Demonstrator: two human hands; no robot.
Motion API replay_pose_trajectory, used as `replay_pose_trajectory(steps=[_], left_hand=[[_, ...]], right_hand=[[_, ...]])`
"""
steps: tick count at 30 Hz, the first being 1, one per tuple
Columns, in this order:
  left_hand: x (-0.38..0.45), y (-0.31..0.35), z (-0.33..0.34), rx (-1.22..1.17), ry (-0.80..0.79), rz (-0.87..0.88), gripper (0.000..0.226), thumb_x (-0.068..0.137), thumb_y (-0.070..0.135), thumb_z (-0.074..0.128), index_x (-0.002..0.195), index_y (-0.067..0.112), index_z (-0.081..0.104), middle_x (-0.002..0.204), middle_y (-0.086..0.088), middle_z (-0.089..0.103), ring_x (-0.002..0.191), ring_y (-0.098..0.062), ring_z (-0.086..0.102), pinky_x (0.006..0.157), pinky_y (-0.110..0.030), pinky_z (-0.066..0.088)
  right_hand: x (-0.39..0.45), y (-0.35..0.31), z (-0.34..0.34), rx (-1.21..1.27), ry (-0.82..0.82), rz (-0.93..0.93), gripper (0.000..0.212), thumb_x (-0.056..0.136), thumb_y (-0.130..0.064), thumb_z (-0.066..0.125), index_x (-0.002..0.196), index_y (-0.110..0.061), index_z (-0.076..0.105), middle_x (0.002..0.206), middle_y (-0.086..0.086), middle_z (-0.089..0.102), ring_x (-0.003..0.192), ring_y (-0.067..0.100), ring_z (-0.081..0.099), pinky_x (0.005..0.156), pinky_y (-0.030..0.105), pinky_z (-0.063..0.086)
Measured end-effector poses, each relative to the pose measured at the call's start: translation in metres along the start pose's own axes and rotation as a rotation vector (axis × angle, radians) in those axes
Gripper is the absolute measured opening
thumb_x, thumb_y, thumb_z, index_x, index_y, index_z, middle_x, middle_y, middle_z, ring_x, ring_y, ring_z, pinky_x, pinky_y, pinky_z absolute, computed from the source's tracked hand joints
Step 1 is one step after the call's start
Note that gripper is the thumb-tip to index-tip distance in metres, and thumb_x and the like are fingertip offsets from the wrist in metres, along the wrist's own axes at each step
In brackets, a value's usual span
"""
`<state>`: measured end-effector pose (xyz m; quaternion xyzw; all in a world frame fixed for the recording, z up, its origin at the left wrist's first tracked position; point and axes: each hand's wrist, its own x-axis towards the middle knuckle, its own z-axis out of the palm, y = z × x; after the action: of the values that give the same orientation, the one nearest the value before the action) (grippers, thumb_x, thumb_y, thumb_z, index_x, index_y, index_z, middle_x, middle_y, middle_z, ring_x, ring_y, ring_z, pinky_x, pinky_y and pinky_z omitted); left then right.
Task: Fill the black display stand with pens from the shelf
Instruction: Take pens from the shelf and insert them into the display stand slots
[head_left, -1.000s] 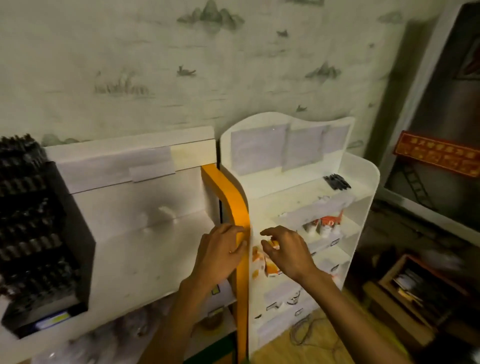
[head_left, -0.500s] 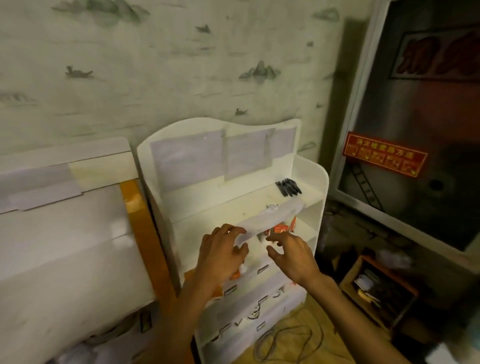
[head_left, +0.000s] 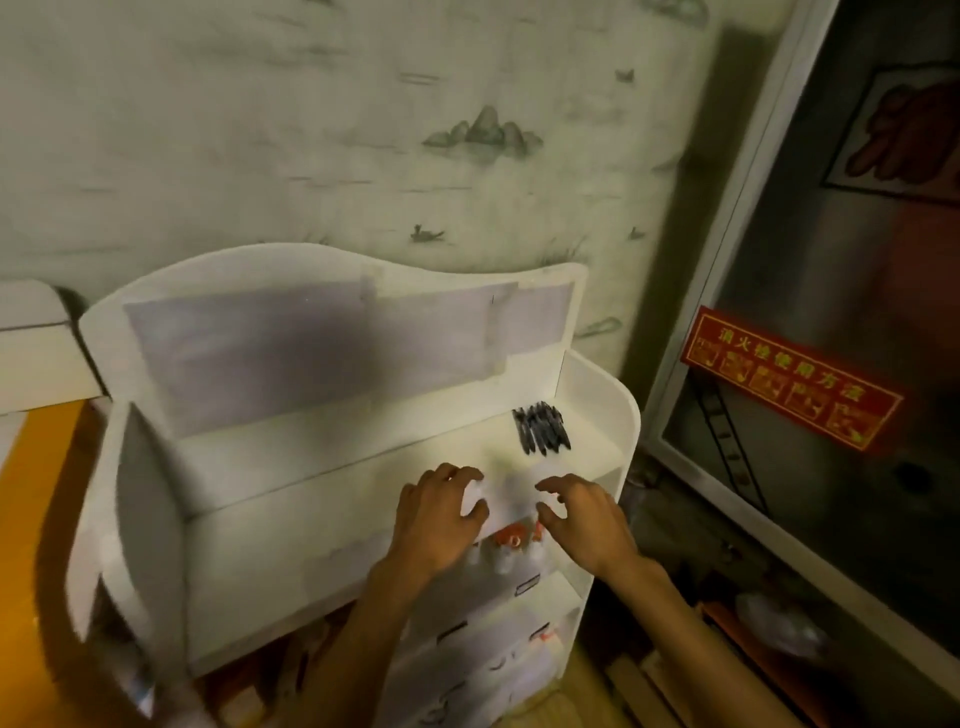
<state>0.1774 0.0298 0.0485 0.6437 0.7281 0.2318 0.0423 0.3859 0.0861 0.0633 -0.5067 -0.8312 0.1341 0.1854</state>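
So both hands, left hand (head_left: 439, 512) and right hand (head_left: 582, 514), hover loosely curled, holding nothing, just short of the pens (head_left: 541, 428) bunched behind them on the white shelf (head_left: 311, 462). Probably light, slick, roll-prone; pinch mid-barrel.

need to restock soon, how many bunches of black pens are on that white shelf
1. The one bunch of black pens lies on the top tier of the white shelf, at its right end, beyond both hands. The single pens blur together, and lower tiers are partly hidden.
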Motion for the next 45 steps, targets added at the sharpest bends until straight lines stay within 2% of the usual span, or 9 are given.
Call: replay_pose_trajectory(steps=[5,11,15,18,20,26,32,39,45], left_hand=[[0.055,0.015,0.029,-0.011,-0.018,-0.069,0.038,0.093,0.054,0.05,0.129,0.04,0.053,0.131,0.011,0.06,0.117,-0.013,0.055,0.097,-0.027,0.036],[0.107,0.024,0.073,-0.122,-0.039,-0.163,0.031,0.089,0.056,0.05,0.117,0.043,0.056,0.116,0.015,0.062,0.104,-0.01,0.057,0.095,-0.033,0.046],[0.142,0.034,0.11,-0.152,-0.032,-0.294,0.026,0.087,0.058,0.055,0.109,0.044,0.057,0.106,0.017,0.062,0.09,-0.003,0.056,0.085,-0.03,0.051],[0.171,0.046,0.133,-0.16,-0.027,-0.411,0.028,0.083,0.063,0.054,0.104,0.044,0.057,0.1,0.017,0.062,0.081,0.0,0.053,0.07,-0.023,0.045],[0.192,0.054,0.15,-0.2,-0.03,-0.488,0.034,0.082,0.065,0.053,0.104,0.04,0.059,0.099,0.013,0.064,0.08,-0.003,0.054,0.067,-0.023,0.044],[0.248,0.072,0.195,-0.141,-0.07,-0.741,0.063,0.085,0.066,0.053,0.127,0.02,0.055,0.123,-0.004,0.058,0.11,-0.023,0.058,0.09,-0.037,0.047],[0.273,0.079,0.22,-0.007,-0.13,-0.796,0.08,0.083,0.073,0.051,0.137,0.014,0.043,0.136,-0.009,0.046,0.125,-0.029,0.044,0.101,-0.044,0.04],[0.285,0.076,0.22,0.016,-0.108,-0.794,0.068,0.085,0.059,0.054,0.134,0.012,0.047,0.132,-0.009,0.047,0.123,-0.028,0.044,0.102,-0.044,0.04],[0.295,0.071,0.221,-0.008,-0.137,-0.817,0.075,0.077,0.059,0.066,0.131,0.01,0.046,0.13,-0.01,0.05,0.12,-0.028,0.048,0.099,-0.041,0.045]], right_hand=[[0.057,0.036,-0.002,0.03,0.003,-0.001,0.033,0.095,-0.037,0.061,0.127,-0.031,0.063,0.13,-0.006,0.064,0.112,0.015,0.062,0.096,0.029,0.05],[0.119,0.089,0.004,0.102,-0.054,-0.024,0.033,0.094,-0.03,0.063,0.126,-0.022,0.065,0.127,-0.001,0.065,0.11,0.019,0.062,0.097,0.029,0.049],[0.157,0.126,0.014,0.103,-0.074,-0.058,0.026,0.093,-0.027,0.065,0.118,-0.021,0.069,0.118,-0.002,0.068,0.103,0.017,0.063,0.091,0.02,0.044],[0.187,0.152,0.015,0.121,-0.095,-0.086,0.02,0.092,-0.026,0.066,0.112,-0.023,0.07,0.111,-0.003,0.07,0.091,0.009,0.061,0.085,0.01,0.04],[0.207,0.166,0.013,0.125,-0.113,-0.12,0.016,0.092,-0.023,0.066,0.107,-0.021,0.071,0.104,-0.002,0.07,0.081,0.005,0.057,0.072,0.002,0.037],[0.251,0.202,0.013,0.171,-0.134,-0.219,0.019,0.094,-0.02,0.063,0.11,-0.013,0.071,0.102,0.003,0.068,0.091,0.015,0.063,0.08,0.017,0.046],[0.274,0.221,0.018,0.247,-0.128,-0.277,0.022,0.095,-0.016,0.06,0.116,-0.015,0.067,0.108,0.003,0.066,0.097,0.012,0.061,0.087,0.015,0.044],[0.289,0.232,0.03,0.273,-0.174,-0.3,0.026,0.096,-0.018,0.06,0.121,-0.016,0.065,0.115,0.002,0.065,0.102,0.011,0.06,0.087,0.011,0.04],[0.295,0.235,0.037,0.282,-0.182,-0.287,0.031,0.097,-0.018,0.058,0.127,-0.016,0.061,0.122,0.0,0.063,0.109,0.011,0.058,0.09,0.01,0.038]])
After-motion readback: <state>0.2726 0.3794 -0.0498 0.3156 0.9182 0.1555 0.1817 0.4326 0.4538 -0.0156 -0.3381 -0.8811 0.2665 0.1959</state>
